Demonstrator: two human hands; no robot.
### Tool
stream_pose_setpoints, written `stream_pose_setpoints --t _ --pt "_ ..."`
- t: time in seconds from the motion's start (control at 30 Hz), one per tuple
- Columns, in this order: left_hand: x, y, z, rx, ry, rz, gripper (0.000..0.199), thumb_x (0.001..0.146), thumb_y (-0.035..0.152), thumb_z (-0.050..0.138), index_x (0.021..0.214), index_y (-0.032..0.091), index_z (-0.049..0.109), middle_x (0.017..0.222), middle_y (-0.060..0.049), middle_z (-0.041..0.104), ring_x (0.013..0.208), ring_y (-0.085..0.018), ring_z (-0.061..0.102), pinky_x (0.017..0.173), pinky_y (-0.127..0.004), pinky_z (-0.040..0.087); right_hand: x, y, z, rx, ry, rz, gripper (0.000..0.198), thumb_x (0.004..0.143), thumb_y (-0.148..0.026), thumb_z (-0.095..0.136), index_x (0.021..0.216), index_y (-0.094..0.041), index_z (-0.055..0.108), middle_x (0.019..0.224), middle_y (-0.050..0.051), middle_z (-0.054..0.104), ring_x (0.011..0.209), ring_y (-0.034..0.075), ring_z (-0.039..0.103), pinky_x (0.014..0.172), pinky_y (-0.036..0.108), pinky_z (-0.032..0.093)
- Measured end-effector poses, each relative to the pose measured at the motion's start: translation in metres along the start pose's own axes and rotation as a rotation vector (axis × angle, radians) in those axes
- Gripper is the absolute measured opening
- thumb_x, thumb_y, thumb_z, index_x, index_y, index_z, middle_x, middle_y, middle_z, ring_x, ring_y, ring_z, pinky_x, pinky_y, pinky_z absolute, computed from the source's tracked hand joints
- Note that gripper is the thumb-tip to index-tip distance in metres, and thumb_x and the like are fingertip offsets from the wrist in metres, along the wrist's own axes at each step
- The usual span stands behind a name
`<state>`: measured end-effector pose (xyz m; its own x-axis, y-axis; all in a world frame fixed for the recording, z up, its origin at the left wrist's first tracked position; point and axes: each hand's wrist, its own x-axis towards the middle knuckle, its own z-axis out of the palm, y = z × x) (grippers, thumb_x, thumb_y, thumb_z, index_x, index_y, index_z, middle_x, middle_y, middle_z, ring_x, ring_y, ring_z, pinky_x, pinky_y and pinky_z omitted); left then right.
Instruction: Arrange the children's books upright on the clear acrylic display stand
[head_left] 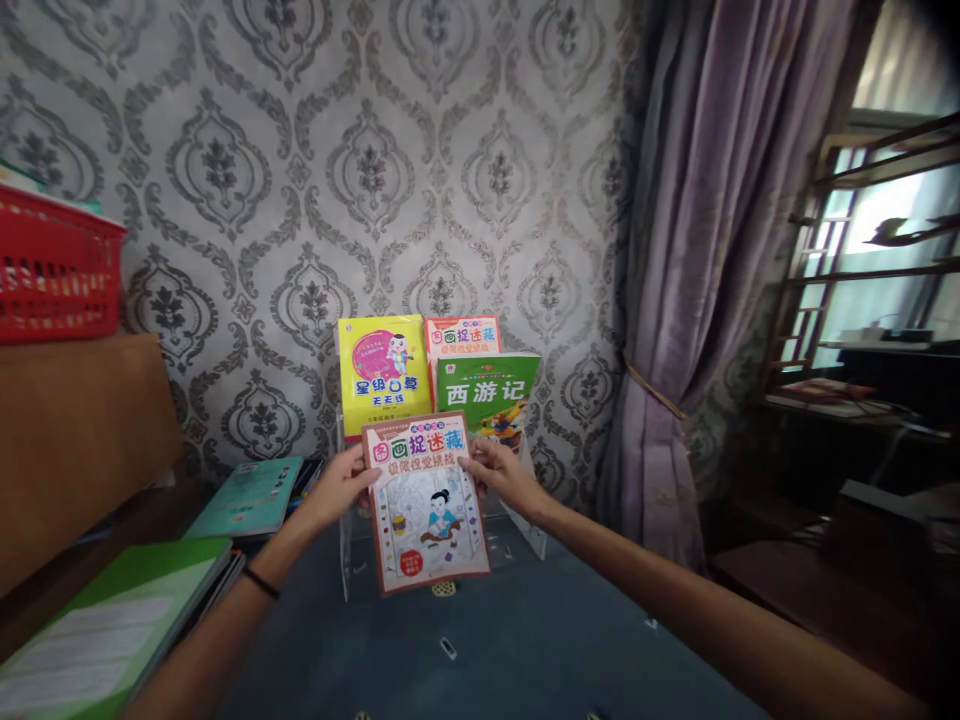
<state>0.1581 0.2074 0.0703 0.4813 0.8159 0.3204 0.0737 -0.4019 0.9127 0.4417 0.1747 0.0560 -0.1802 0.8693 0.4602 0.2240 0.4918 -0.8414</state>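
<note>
Between my two hands I hold up a picture book (pixel 427 510) with a reddish border and a drawn seated figure on its cover. My left hand (pixel 346 485) grips its left edge, and my right hand (pixel 504 472) grips the right edge near the top. Behind it a clear stand (pixel 346 560) carries a yellow workbook (pixel 382 375) on the left. On its right side a green book (pixel 487 390) leans in front of a red-bordered book (pixel 463 335). The held book covers part of the stand and the lower parts of the yellow and green books.
A dark blue-grey table (pixel 525 640) spreads below. At left lie a green-covered stack of books (pixel 112 620) and a teal book (pixel 247 495). A red basket (pixel 56 265) sits on a cardboard box (pixel 82 420). A purple curtain (pixel 675 300) hangs at right.
</note>
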Motion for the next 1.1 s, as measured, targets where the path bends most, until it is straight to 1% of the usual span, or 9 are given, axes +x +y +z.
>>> stream_pose_setpoints --t 0.07,0.17,0.27,0.37,0.43,0.53,0.67,0.8,1.1 --pt "0.002 0.017 -0.020 0.029 0.024 0.049 0.051 0.070 0.047 0.075 0.108 0.016 0.066 0.088 -0.009 0.075 0.068 -0.021 0.068 0.048 -0.025 0.050 0.013 -0.018 0.005 -0.009 -0.045 -0.045 0.044 0.077 -0.062 0.072 0.083 -0.022 0.053 0.062 -0.003 0.061 0.047 0.013 0.055 0.044 0.028 0.048" --pt "0.012 0.060 -0.052 0.120 0.110 0.192 0.045 0.071 0.045 0.076 0.105 0.016 0.068 0.085 -0.008 0.075 0.067 -0.021 0.067 0.048 -0.026 0.050 0.043 -0.066 0.003 -0.110 -0.072 -0.182 0.038 0.083 -0.055 0.071 0.092 -0.021 0.057 0.068 0.000 0.066 0.052 0.015 0.061 0.048 0.030 0.054" --pt "0.031 0.109 -0.081 0.197 0.268 0.437 0.035 0.078 0.039 0.072 0.103 0.016 0.067 0.084 -0.008 0.073 0.072 -0.022 0.068 0.053 -0.027 0.053 0.081 -0.122 -0.006 -0.232 0.023 -0.403 0.034 0.084 -0.049 0.074 0.093 -0.020 0.059 0.071 0.002 0.067 0.060 0.016 0.064 0.053 0.031 0.057" --pt "0.056 0.147 -0.096 0.229 0.390 0.620 0.028 0.084 0.032 0.067 0.106 0.016 0.063 0.085 -0.007 0.070 0.079 -0.022 0.069 0.062 -0.030 0.057 0.121 -0.158 -0.016 -0.253 0.086 -0.556 0.032 0.088 -0.049 0.071 0.099 -0.021 0.059 0.075 0.001 0.067 0.068 0.017 0.067 0.062 0.032 0.060" --pt "0.073 0.158 -0.099 0.235 0.426 0.672 0.024 0.086 0.029 0.065 0.106 0.016 0.061 0.085 -0.006 0.069 0.084 -0.022 0.069 0.067 -0.033 0.059 0.143 -0.165 -0.022 -0.235 0.106 -0.590 0.031 0.089 -0.049 0.070 0.101 -0.022 0.059 0.075 0.000 0.066 0.069 0.016 0.067 0.063 0.031 0.061" --pt "0.096 0.156 -0.097 0.225 0.447 0.688 0.021 0.086 0.029 0.065 0.103 0.017 0.060 0.083 -0.005 0.067 0.087 -0.023 0.069 0.069 -0.034 0.060 0.165 -0.155 -0.029 -0.203 0.121 -0.573 0.029 0.089 -0.046 0.071 0.100 -0.023 0.059 0.076 0.000 0.067 0.068 0.016 0.066 0.064 0.033 0.063" --pt "0.113 0.138 -0.091 0.221 0.447 0.668 0.018 0.083 0.030 0.067 0.095 0.018 0.060 0.074 -0.003 0.064 0.072 -0.020 0.068 0.060 -0.030 0.057 0.178 -0.133 -0.037 -0.180 0.125 -0.508 0.027 0.086 -0.042 0.075 0.096 -0.021 0.061 0.075 0.000 0.067 0.069 0.017 0.067 0.063 0.036 0.065" --pt "0.117 0.125 -0.089 0.218 0.436 0.638 0.014 0.081 0.028 0.066 0.090 0.019 0.060 0.068 -0.001 0.063 0.059 -0.016 0.062 0.052 -0.026 0.052 0.185 -0.120 -0.040 -0.158 0.108 -0.426 0.024 0.083 -0.034 0.078 0.097 -0.020 0.062 0.077 0.001 0.068 0.069 0.018 0.068 0.066 0.040 0.067" --pt "0.117 0.094 -0.094 0.197 0.388 0.552 0.014 0.079 0.031 0.064 0.088 0.020 0.059 0.070 -0.001 0.065 0.057 -0.014 0.059 0.051 -0.024 0.050 0.197 -0.095 -0.042 -0.087 -0.016 -0.313 0.026 0.074 -0.029 0.087 0.089 -0.018 0.068 0.076 0.004 0.073 0.065 0.019 0.070 0.062 0.040 0.069"
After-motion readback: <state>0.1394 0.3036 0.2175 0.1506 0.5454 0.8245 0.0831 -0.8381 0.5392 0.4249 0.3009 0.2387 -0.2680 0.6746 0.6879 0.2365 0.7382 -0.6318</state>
